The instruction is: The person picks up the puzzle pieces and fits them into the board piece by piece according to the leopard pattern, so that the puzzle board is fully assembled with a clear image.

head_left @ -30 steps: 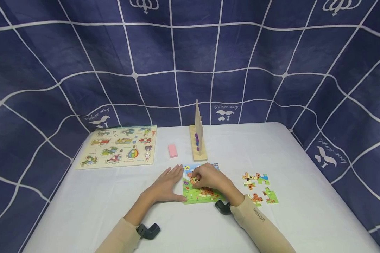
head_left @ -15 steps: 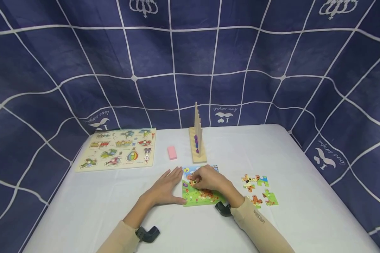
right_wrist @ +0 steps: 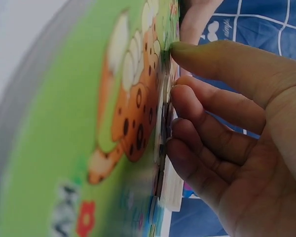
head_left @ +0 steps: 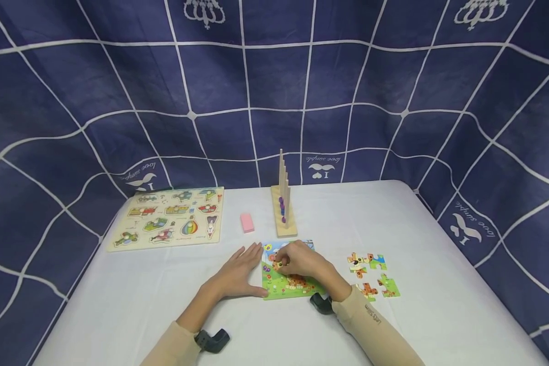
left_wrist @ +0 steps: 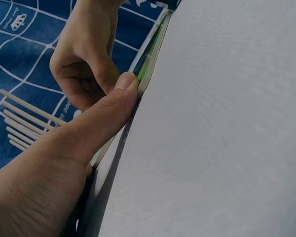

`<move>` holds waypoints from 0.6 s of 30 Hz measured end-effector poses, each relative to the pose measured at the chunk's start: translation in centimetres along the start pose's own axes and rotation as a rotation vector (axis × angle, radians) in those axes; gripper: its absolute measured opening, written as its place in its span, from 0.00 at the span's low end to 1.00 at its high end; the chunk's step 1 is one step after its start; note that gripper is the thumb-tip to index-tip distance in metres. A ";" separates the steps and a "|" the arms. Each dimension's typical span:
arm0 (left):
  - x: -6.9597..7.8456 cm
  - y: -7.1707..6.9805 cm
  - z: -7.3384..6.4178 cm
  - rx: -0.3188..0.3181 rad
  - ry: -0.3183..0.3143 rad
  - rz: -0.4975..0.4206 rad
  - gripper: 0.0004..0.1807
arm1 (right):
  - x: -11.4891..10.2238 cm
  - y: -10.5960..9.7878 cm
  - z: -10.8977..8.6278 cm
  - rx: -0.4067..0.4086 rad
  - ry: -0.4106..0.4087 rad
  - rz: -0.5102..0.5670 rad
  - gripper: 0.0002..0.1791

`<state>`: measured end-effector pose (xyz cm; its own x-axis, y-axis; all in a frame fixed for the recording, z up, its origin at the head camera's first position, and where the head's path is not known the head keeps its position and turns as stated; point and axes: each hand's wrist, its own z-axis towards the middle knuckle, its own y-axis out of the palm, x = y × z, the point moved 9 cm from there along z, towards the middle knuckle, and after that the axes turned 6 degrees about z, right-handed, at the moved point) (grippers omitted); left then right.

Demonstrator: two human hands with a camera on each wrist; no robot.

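Note:
A jigsaw board with a spotted orange cartoon animal on green grass lies flat before me. My left hand rests at its left side, fingers extended, with the thumb on the lower left corner; the left wrist view shows that thumb at the board's edge. Over the upper middle of the picture, my right hand bends its fingers down and pinches a jigsaw piece at the surface. Thumb and fingertips meet the pieces there in the right wrist view. Part of the picture is hidden under this hand.
Several loose jigsaw pieces lie right of the board. Behind it stands a wooden peg stand with purple and blue beads. A pink block and a vehicle puzzle board lie to the left. A dark blue curtain hangs behind.
The head view has tilted slightly, so the scene sits a little lower and farther left. Both hands keep nearly the same places on the board, and the loose pieces lie as before.

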<state>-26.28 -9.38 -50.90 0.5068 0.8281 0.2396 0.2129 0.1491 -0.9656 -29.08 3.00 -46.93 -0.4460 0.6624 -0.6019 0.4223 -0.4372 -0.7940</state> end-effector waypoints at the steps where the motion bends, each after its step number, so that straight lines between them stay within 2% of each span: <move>1: 0.0 0.0 0.0 -0.001 0.000 0.002 0.68 | 0.0 0.0 0.0 -0.003 0.000 0.000 0.11; 8: 0.0 0.0 0.0 0.000 -0.001 -0.003 0.68 | 0.2 0.0 0.0 -0.022 -0.007 -0.011 0.13; 18: -0.1 0.0 0.1 0.011 0.003 -0.021 0.68 | 0.2 -0.8 -0.2 -0.012 0.000 0.042 0.18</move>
<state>-26.40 -9.39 -50.94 0.5050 0.8229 0.2605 0.2142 0.1728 -0.9614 -29.38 3.63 -46.40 -0.4279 0.6437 -0.6344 0.4502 -0.4568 -0.7672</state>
